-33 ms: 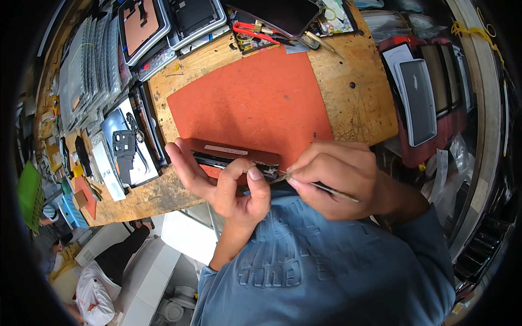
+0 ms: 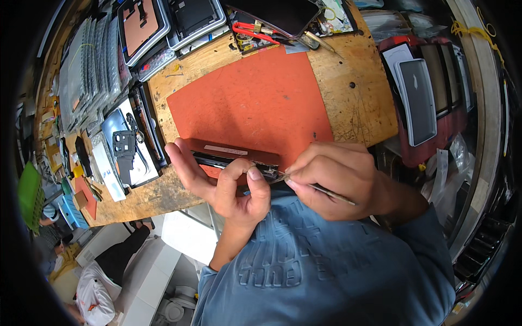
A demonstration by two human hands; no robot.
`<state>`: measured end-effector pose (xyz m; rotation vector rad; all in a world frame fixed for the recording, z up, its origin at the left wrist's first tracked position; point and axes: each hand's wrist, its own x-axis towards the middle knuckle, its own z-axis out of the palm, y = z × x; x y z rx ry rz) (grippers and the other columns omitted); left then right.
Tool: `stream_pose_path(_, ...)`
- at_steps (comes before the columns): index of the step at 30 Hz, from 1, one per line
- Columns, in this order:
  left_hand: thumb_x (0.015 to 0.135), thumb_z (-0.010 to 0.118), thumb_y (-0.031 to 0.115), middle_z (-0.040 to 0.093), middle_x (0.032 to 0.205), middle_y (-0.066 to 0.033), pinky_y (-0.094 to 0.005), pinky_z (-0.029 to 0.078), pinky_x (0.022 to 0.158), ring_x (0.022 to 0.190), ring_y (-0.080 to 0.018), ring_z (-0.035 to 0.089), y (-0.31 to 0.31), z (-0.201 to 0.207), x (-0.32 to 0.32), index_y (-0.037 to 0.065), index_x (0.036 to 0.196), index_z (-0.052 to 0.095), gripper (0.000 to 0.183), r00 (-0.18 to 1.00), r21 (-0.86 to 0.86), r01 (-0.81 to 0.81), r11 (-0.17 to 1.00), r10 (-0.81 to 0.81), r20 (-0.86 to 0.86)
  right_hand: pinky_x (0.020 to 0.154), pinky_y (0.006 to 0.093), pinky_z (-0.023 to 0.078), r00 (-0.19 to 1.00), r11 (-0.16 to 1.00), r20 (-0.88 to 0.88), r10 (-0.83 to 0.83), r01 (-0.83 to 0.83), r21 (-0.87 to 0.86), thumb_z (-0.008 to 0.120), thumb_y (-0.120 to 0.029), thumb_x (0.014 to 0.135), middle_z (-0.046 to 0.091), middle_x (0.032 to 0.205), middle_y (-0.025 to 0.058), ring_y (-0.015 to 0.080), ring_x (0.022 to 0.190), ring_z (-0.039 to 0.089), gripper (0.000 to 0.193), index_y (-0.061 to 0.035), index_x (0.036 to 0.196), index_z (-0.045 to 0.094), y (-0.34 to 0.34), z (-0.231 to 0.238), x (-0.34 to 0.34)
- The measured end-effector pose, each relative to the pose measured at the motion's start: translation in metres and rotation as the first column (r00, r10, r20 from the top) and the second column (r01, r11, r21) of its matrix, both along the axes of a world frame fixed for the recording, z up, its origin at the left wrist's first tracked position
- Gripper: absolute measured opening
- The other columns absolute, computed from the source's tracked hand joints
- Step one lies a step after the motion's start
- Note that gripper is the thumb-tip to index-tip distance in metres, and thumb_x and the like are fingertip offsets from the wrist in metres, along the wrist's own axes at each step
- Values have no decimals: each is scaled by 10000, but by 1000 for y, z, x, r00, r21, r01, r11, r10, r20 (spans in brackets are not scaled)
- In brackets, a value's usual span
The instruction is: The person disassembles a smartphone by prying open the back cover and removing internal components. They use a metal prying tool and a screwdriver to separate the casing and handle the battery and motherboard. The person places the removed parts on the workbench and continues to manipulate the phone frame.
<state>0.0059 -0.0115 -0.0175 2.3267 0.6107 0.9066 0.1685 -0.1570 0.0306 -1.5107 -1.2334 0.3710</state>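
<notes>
My left hand (image 2: 231, 198) is closed around the near side of a slim dark electronic device (image 2: 211, 158), tilted up on its long edge over the orange mat (image 2: 255, 98). A brown panel (image 2: 261, 156) with a pale label strip forms its far side. Small metal parts show at its right end, beside my left thumb and forefinger. My right hand (image 2: 340, 179) pinches a thin metal hand tool (image 2: 336, 195), probably tweezers. Its tip meets the device's right end. Fingers hide exactly what the tip touches.
Tablet housings (image 2: 198, 16) and a tray of tools (image 2: 255, 41) with red-handled pliers line the back. Bagged panels (image 2: 89, 70) and loose phone parts (image 2: 128, 146) lie left. A silver laptop lid (image 2: 416, 100) leans at right. Another person (image 2: 95, 290) is at lower left.
The rear end of the tool in my right hand has dipped very slightly. My left hand and the device stay in place.
</notes>
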Motion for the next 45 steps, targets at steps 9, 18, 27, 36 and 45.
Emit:
stream_pose_path(9,943,691,212,93,1725,-408,-648,189,1305,1631,-566,128,1,-3,7,84,861,727,157,1000,9,-2,1000,2,26,592,357,539,939,984,292,180,-177,-35,724,-65,755,565,813,80,240,727,632,154,-41,809,582,4,-6,6)
stream_pose_path(18,962,683,221,92,1733,-393,-649,183,1305,1631,-564,128,1,-4,4,76,866,733,181,999,21,-1,1000,0,39,583,361,540,950,979,263,168,-192,71,726,-77,792,606,826,75,244,723,653,135,-42,846,607,-1,-16,13)
stream_pose_path(27,958,685,219,101,1737,-383,-633,201,1303,1625,-560,161,2,-4,4,77,874,736,173,999,7,6,1000,-7,33,608,380,566,998,998,52,-46,43,56,783,47,826,666,857,114,280,741,710,186,-7,910,627,0,-12,-8)
stream_pose_path(36,951,689,209,109,1735,-385,-636,203,1302,1623,-560,166,1,-3,6,72,876,736,163,1000,12,3,1000,-4,31,591,356,506,918,991,377,124,-135,2,691,-130,765,537,803,52,217,704,604,149,-66,818,567,6,-12,0)
stream_pose_path(45,959,690,207,102,1729,-397,-647,199,1300,1620,-571,162,0,-4,0,74,894,746,158,999,29,2,1000,-3,40,632,348,545,863,961,456,219,-271,52,729,-116,766,614,836,64,215,738,651,143,-62,826,611,5,-11,14)
